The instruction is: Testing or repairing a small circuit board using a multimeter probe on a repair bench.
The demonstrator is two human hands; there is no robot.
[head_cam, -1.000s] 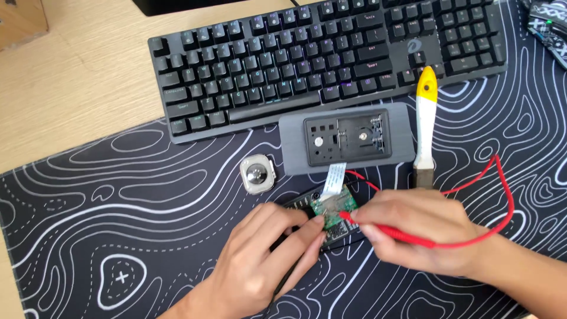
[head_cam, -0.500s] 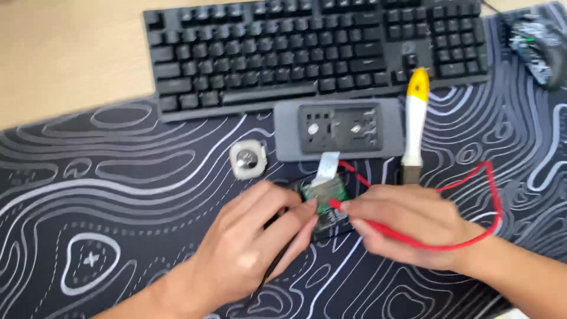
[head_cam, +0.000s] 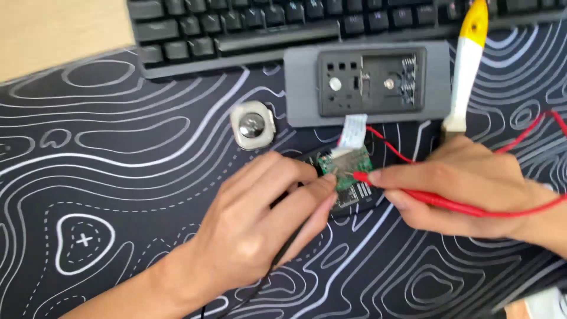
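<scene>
While both hands crowd in over the small green circuit board (head_cam: 345,168), this looks like probing in progress: the right hand (head_cam: 460,189) pinches a red probe (head_cam: 449,202) between thumb and fingers, closed tight, its tip touching the board's right edge. The left hand (head_cam: 260,218) is curled around a black probe (head_cam: 289,248), fingers closed, though the tip is hidden under the fingertips, so its exact contact point can't be told. The board sits at centre of the black patterned desk mat (head_cam: 118,177), joined by a white ribbon cable (head_cam: 352,131) to the grey housing (head_cam: 366,82) just at its 12 o'clock. A round silver knob (head_cam: 253,125) lies at the board's 10 o'clock, a yellow-and-white handled tool (head_cam: 466,65) at 2 o'clock, and a black keyboard (head_cam: 295,26) runs along the top. By my judgement, the next move calls for steady hands: both tips kept on tiny pads without slipping or tugging the ribbon.
</scene>
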